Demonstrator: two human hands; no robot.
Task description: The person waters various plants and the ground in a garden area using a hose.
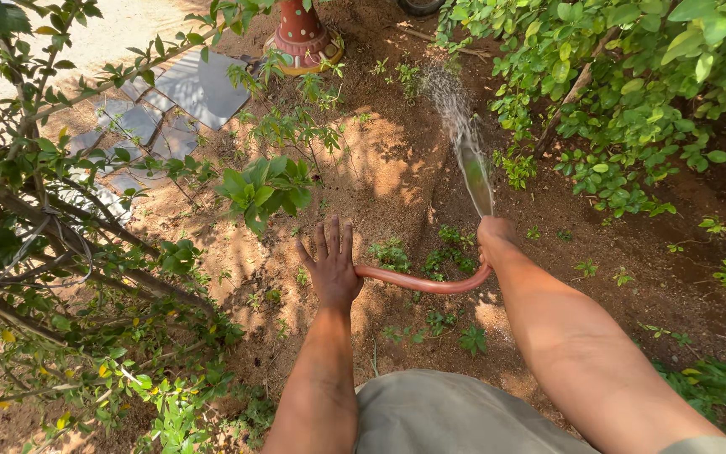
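My right hand (495, 234) is closed around the end of a reddish-brown garden hose (420, 282). A fan of water (467, 143) sprays from it over bare brown soil (397, 168) toward the far bushes. The hose curves leftward from that hand and passes under my left hand (330, 262), which is held out with fingers spread; whether it rests on the hose I cannot tell. Small green seedlings (447, 252) grow between the two hands.
A leafy bush (632, 101) fills the right and far right. A woody shrub with thin branches (60, 244) crowds the left. Grey paving stones (170, 101) and a red spotted pot base (302, 35) lie at the far side. A young broad-leaved plant (260, 189) stands ahead left.
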